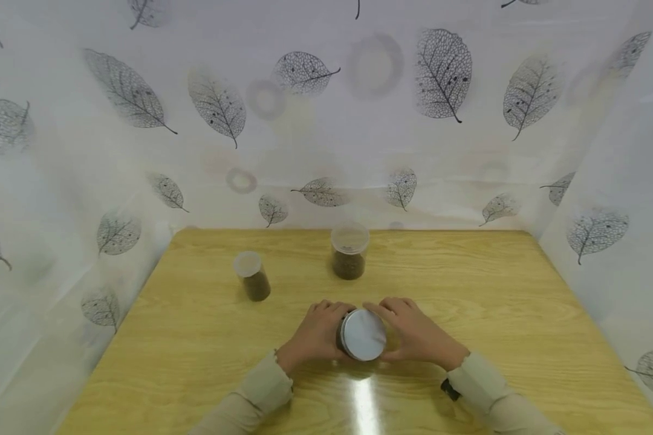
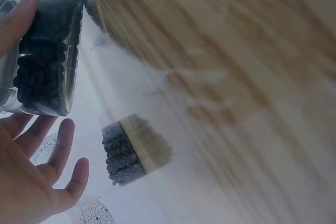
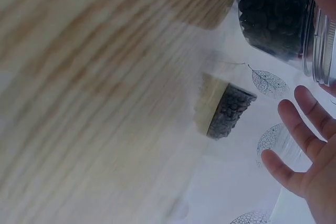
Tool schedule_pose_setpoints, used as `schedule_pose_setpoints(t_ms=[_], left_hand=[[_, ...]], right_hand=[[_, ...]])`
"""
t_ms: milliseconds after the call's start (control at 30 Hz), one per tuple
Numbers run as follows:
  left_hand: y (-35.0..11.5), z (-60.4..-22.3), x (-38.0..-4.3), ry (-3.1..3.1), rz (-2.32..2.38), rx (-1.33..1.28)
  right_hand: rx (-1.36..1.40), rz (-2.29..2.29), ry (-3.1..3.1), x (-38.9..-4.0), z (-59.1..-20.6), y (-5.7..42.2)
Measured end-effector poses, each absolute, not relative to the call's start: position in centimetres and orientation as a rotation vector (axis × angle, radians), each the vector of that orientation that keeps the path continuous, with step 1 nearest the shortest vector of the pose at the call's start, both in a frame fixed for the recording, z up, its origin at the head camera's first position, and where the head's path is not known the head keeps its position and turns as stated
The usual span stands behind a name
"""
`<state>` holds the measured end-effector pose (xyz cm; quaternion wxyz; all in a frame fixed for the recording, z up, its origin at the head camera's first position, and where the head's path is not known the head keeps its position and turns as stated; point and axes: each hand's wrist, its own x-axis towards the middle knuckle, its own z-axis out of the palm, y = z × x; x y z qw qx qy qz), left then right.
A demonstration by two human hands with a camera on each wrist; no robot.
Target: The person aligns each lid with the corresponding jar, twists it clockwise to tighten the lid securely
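A clear jar [image 2: 47, 61] full of dark beans stands between the two hands, its round silver lid [image 1: 364, 335] facing up in the head view. My left hand [image 1: 318, 333] grips the jar's side, the thumb lying across it in the left wrist view. On the opposite side, my right hand [image 1: 419, 333] holds the jar's top at the lid, with thumb and forefinger against the rim. The other right fingers [image 3: 302, 124] are spread away from the jar in the right wrist view. The hands hide part of the jar's body in the head view.
A slim jar [image 1: 257, 285] with a pale lid and dark contents stands at the back left of the wooden table [image 1: 468, 278]. Near the back edge is a wider clear jar [image 1: 349, 264], partly filled with dark contents. Leaf-patterned white sheeting [image 1: 326, 139] surrounds the table.
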<state>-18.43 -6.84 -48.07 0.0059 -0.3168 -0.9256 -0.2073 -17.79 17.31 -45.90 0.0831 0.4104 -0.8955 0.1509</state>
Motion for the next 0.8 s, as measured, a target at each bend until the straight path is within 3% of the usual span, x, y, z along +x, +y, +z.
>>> schedule_pose_setpoints(t_ms=[800], left_hand=[[-6.7, -47.8, -17.8, -2.868, -0.598, -0.967]], right_hand=[[0.852, 0.408, -2.668, -15.4, -47.7, 15.8]])
